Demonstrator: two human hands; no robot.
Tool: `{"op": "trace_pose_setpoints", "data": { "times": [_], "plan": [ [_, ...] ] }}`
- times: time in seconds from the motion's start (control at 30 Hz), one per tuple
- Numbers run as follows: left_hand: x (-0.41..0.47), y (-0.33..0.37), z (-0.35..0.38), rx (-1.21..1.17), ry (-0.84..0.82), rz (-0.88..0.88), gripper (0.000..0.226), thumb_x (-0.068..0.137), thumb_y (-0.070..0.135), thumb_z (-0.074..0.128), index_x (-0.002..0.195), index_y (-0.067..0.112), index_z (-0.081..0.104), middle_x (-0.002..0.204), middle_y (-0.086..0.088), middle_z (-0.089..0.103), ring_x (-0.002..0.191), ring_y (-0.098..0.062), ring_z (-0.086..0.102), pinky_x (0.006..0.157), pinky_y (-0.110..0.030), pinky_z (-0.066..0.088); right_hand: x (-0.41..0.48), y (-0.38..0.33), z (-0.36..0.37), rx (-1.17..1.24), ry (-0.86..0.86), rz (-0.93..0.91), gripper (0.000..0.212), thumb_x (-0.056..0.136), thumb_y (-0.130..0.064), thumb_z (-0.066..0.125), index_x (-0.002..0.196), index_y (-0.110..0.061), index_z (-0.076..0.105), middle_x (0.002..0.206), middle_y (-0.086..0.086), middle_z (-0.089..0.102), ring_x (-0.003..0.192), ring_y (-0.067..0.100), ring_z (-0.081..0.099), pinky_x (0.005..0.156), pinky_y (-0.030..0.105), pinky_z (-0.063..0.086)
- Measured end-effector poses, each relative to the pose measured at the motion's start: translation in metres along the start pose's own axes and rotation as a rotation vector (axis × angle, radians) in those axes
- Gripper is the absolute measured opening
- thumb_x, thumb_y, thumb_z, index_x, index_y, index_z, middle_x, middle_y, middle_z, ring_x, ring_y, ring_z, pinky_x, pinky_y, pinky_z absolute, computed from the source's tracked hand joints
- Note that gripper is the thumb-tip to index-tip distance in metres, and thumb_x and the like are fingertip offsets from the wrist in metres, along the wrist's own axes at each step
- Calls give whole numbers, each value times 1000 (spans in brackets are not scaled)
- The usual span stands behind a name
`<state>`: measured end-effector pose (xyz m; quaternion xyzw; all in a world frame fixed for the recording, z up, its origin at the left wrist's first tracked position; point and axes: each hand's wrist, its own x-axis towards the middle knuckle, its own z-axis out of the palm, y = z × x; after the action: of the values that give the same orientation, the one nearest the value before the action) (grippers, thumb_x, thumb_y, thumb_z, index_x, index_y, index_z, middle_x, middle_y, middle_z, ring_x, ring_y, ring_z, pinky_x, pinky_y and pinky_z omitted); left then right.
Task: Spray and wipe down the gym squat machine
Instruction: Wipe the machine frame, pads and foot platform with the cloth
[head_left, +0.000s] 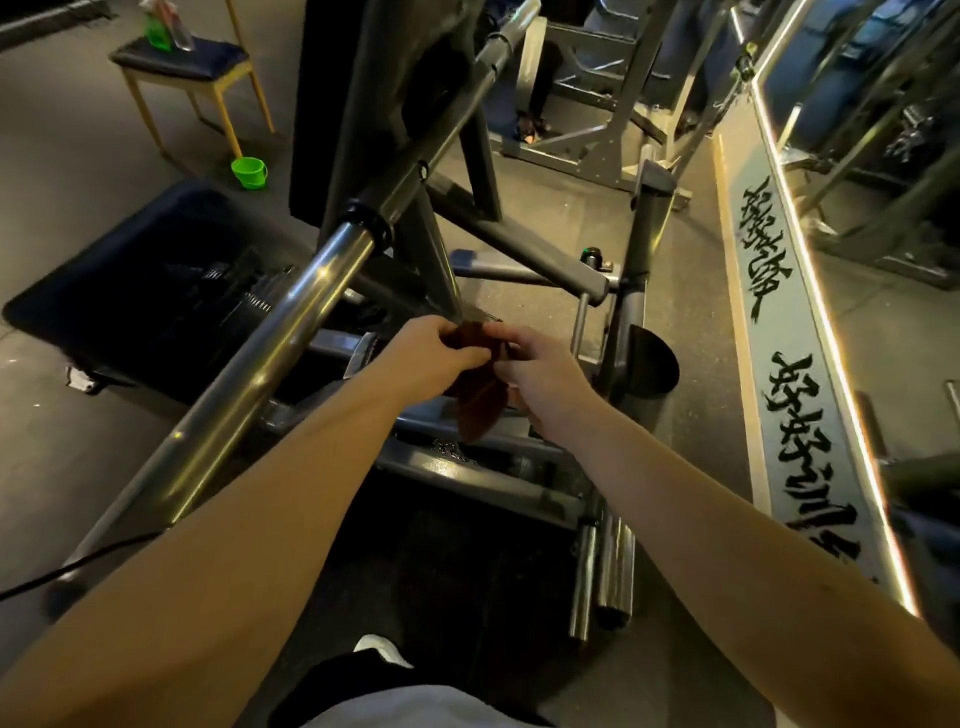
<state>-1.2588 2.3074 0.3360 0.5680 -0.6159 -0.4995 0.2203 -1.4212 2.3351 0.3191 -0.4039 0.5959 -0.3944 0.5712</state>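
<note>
Both my hands meet at the middle of the view over the squat machine's grey steel frame (524, 244). My left hand (436, 353) and my right hand (540, 374) each pinch the top of a dark brown cloth (480, 400), which hangs down between them. A long shiny steel bar (270, 353) of the machine runs diagonally just left of my left hand. The machine's dark foot platform (156, 291) lies on the floor to the left. A green spray bottle (158, 28) stands on a padded stool at the far back left.
The blue-topped stool with yellow legs (182, 65) has a small green bucket (249, 172) on the floor beside it. A mirror wall with a lettered base strip (779, 332) runs along the right. Another grey machine frame (587, 140) stands behind. A black cable (78, 566) crosses the floor at left.
</note>
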Motion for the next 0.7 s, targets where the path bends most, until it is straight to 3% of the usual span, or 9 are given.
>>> {"op": "trace_pose_setpoints", "data": {
  "times": [0.13, 0.23, 0.37, 0.53, 0.63, 0.7],
  "plan": [
    [-33, -14, 29, 17, -24, -29, 18, 91, 13, 75, 96, 28, 64, 98, 3, 71, 94, -10, 68, 93, -32, 54, -42, 31, -20, -30, 13, 12, 49, 94, 10, 62, 132, -21, 64, 123, 8, 67, 110, 25, 70, 89, 47, 62],
    [-68, -31, 53, -15, -8, -25, 27, 89, 7, 73, 108, 24, 64, 105, 0, 70, 100, -15, 69, 91, -32, 57, -80, 53, -34, -32, -16, -1, 50, 93, 12, 62, 135, -15, 61, 121, 8, 66, 110, 22, 68, 84, 36, 63],
    [-130, -54, 86, -33, -8, -22, 40, 88, 2, 70, 122, 22, 63, 112, 2, 70, 105, -10, 67, 93, -28, 54, -131, 84, -44, -178, -88, -28, 51, 91, 11, 67, 138, -9, 60, 122, 9, 66, 107, 14, 66, 83, 22, 60],
    [-196, -67, 100, -26, -15, -39, 32, 92, 9, 69, 116, 30, 65, 110, 8, 72, 101, -5, 69, 91, -29, 56, -184, 103, -49, -274, -118, 34, 48, 89, -1, 75, 132, -18, 65, 114, -7, 67, 110, 9, 65, 82, 17, 55],
    [-222, -66, 92, 3, -19, -36, 26, 93, 19, 71, 116, 30, 66, 108, 8, 73, 96, -4, 71, 93, -35, 58, -205, 106, -49, -237, -176, 32, 48, 88, -7, 79, 130, -23, 62, 120, 1, 68, 110, 16, 69, 91, 33, 60],
    [-235, -62, 82, 27, -25, -12, 22, 93, 25, 73, 114, 29, 67, 106, 8, 73, 94, -2, 72, 93, -34, 59, -213, 101, -43, -86, -238, 100, 53, 89, -4, 76, 136, -19, 57, 123, 9, 68, 106, 23, 73, 93, 45, 61]
  ]
}}
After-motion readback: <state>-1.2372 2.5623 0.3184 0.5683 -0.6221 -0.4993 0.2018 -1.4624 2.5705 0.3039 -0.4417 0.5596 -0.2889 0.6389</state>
